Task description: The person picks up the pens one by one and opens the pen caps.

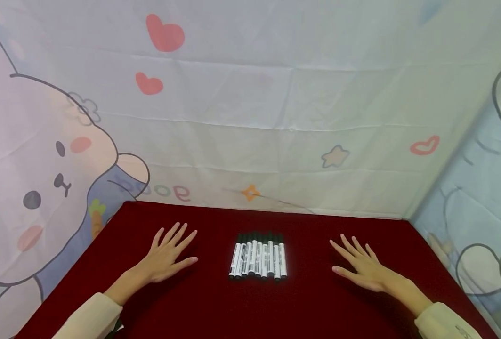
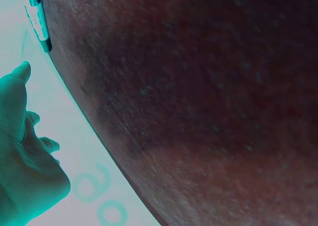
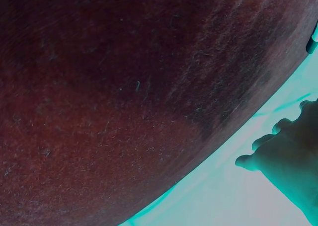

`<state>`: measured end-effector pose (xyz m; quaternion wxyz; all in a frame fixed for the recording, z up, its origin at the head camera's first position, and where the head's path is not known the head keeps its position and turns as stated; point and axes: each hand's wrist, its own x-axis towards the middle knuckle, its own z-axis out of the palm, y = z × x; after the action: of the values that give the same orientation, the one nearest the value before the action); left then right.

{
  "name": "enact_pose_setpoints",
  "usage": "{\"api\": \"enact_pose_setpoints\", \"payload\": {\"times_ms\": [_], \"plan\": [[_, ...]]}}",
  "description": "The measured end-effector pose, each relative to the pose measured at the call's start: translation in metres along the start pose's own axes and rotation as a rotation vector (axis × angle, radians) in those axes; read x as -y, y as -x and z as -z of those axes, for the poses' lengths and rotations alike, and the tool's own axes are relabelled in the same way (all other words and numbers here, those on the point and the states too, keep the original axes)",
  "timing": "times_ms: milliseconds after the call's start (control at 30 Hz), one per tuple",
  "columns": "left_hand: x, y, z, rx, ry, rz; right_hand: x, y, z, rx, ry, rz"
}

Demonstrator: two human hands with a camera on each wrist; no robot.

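Several white marker pens with black caps lie side by side in a row at the middle of the dark red table, caps toward the back. To their left my left hand is spread flat with straight fingers, holding nothing. On the other side my right hand is spread the same way, its thumb and fingers apart and nothing in it. In the left wrist view a marker pen shows at the upper left, above the left hand. The right wrist view has the right hand at its right edge.
The red cloth tabletop reaches back to a pale printed curtain with hearts and a cartoon bear, which also closes off both sides. A small dark and white object peeks out by the left sleeve.
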<state>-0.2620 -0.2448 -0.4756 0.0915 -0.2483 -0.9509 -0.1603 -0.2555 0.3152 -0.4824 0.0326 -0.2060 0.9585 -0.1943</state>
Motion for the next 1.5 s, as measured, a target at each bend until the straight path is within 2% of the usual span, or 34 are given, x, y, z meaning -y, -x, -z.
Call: {"api": "enact_pose_setpoints", "payload": {"times_ms": [233,467,733,1033,1500], "plan": [[-0.01,-0.005,0.001,0.063,-0.027,0.022,0.0,-0.001,-0.001,-0.006,-0.018,0.016],[-0.02,-0.013,0.002,0.052,-0.005,-0.012,0.001,-0.002,0.003,-0.017,-0.033,0.049],[-0.027,-0.016,0.001,0.078,0.001,-0.025,0.004,-0.005,0.001,0.005,-0.08,0.065],[-0.035,-0.018,-0.001,0.114,0.047,-0.036,0.015,-0.007,-0.002,0.006,-0.117,0.102],[-0.044,-0.023,-0.006,0.162,0.144,-0.059,0.015,-0.006,-0.007,0.022,-0.115,0.089]]}}
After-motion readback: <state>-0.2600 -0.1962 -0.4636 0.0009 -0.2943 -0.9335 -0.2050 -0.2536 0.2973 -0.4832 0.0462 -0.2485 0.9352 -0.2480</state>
